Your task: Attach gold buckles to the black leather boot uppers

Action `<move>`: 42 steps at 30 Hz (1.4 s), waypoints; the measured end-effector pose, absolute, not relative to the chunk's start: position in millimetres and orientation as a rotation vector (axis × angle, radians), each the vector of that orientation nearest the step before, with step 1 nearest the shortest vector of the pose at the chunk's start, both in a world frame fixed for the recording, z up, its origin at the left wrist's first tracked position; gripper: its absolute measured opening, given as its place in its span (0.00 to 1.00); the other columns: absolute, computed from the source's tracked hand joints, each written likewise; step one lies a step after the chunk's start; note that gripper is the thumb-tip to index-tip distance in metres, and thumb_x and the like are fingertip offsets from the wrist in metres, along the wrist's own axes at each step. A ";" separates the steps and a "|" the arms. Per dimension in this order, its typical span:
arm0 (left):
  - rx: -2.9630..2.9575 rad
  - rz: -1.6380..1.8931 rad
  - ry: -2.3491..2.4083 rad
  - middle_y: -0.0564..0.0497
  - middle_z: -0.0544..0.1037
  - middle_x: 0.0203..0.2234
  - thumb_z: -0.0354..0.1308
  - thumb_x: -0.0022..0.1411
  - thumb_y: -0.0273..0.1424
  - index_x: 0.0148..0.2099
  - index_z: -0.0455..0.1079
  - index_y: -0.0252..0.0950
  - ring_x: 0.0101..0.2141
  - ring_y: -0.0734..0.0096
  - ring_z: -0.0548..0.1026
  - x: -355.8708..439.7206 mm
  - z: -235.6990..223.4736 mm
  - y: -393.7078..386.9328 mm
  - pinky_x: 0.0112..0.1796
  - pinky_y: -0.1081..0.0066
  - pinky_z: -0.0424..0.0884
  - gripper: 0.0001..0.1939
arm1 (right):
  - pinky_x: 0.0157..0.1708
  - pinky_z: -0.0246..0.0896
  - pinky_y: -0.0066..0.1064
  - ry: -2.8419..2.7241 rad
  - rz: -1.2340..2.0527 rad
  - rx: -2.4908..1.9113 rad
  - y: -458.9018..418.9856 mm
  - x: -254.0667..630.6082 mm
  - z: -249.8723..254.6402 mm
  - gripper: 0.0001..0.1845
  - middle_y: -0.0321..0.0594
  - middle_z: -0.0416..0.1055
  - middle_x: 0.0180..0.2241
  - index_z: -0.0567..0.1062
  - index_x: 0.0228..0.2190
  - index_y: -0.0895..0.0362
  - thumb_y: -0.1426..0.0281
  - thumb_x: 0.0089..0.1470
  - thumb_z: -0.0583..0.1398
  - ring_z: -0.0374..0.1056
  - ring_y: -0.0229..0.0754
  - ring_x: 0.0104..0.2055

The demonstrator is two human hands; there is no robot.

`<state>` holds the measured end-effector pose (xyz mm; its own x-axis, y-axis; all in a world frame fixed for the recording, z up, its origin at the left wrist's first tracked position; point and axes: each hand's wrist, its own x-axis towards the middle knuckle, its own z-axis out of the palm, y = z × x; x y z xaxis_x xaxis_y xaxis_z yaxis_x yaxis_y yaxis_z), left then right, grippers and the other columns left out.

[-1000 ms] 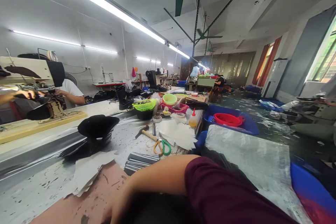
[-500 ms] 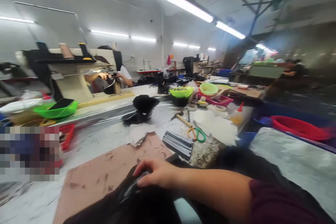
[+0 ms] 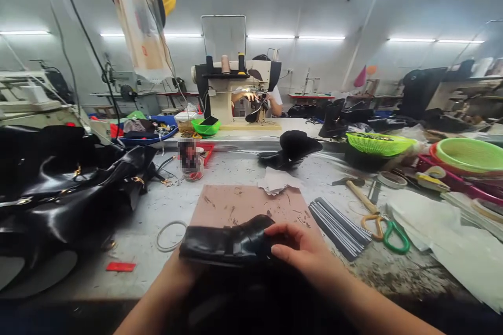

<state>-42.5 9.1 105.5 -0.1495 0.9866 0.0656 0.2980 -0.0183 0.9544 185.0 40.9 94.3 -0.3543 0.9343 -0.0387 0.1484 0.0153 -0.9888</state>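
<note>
A glossy black leather boot upper [image 3: 228, 243] with a strap lies crosswise in front of me, over the near edge of the pink board [image 3: 251, 201]. At its left end is my left hand [image 3: 184, 272], closed on the leather, its fingers hidden behind it. My right hand [image 3: 301, 251] grips the right end, thumb and curved fingers at the edge. Below, dark material runs into shadow, so its lower outline cannot be made out. Right of the board lies a stack of grey strips [image 3: 340, 227], near scissors [image 3: 387, 233] with orange and green handles.
Black boot uppers [image 3: 78, 188] with buckles are piled at left. A hammer [image 3: 361, 196], green basket [image 3: 379, 144] and paper sheets [image 3: 444, 225] lie at right. Another black upper [image 3: 291, 149] stands behind the board. A co-worker's hands [image 3: 251, 97] are at a sewing machine [image 3: 236, 89] opposite.
My view has swung left, bringing the pile of uppers into sight. The boot upper is now raised between both hands; earlier only my right hand showed, on black leather.
</note>
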 end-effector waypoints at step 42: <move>3.208 1.370 0.813 0.51 0.75 0.28 0.56 0.59 0.36 0.25 0.61 0.35 0.41 0.66 0.72 -39.2 143.1 8.3 0.50 0.60 0.61 0.14 | 0.40 0.59 0.33 -2.348 -0.149 -0.224 3.6 176.9 137.1 0.10 0.38 0.69 0.29 0.71 0.22 0.58 0.73 0.54 0.56 0.60 0.35 0.27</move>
